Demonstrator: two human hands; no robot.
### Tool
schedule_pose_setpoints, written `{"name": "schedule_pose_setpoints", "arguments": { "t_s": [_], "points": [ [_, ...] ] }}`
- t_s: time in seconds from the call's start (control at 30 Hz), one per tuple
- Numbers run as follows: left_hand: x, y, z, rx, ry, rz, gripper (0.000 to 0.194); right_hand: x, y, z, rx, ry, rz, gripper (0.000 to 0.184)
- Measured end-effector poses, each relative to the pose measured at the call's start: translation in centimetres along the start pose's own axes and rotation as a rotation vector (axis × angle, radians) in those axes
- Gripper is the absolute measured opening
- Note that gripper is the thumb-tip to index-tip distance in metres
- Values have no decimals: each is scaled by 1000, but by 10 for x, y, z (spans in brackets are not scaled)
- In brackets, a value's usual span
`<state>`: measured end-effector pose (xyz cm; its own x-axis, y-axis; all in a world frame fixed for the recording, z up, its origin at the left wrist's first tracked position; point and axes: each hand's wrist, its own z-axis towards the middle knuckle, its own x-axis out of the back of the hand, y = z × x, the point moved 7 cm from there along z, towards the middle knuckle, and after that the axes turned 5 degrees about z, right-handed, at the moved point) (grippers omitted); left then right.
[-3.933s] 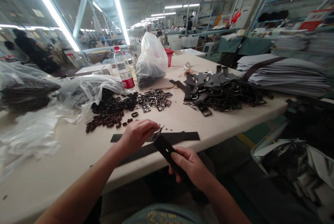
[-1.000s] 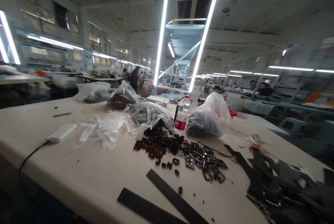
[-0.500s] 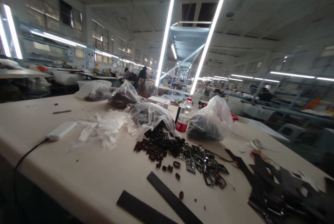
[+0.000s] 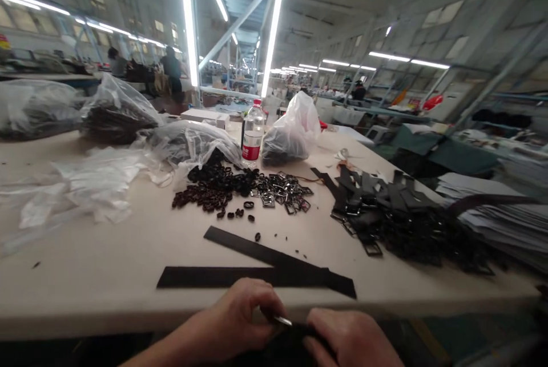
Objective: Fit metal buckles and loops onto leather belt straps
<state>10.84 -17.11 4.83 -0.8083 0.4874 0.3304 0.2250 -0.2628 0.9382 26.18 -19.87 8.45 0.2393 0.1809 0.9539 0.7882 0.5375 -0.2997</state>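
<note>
the left hand (image 4: 244, 321) is pinching a metal piece (image 4: 282, 320); at its three o'clock, the right hand (image 4: 353, 337) is gripping dark material (image 4: 299, 334).

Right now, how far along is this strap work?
Partway, it seems. Looking done: the pile of dark straps on the right, several with metal buckles attached. In hand: a shiny metal piece in the left hand, and dark material at the right hand, details hidden. Apparently left: two overlapping plain straps, loose buckles and small loops.
</note>
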Motion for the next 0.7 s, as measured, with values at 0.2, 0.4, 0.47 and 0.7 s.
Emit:
{"name": "schedule_pose_setpoints", "arguments": {
  "t_s": [0.2, 0.4, 0.47, 0.7],
  "points": [
    [-14, 0, 16, -167, -14, 220, 16, 51, -27, 25, 203, 281, -274, 18],
    [-3, -22, 41, 70, 117, -344, 19, 67, 4, 14, -94, 483, 57, 14],
    [-7, -24, 46, 119, 115, -490, 24, 37, 20, 11, -238, 317, 314, 20],
    [-30, -9, 49, 74, 92, -565, 29, -26, 30, 16, -249, 428, 1005, 45]
  ]
}}
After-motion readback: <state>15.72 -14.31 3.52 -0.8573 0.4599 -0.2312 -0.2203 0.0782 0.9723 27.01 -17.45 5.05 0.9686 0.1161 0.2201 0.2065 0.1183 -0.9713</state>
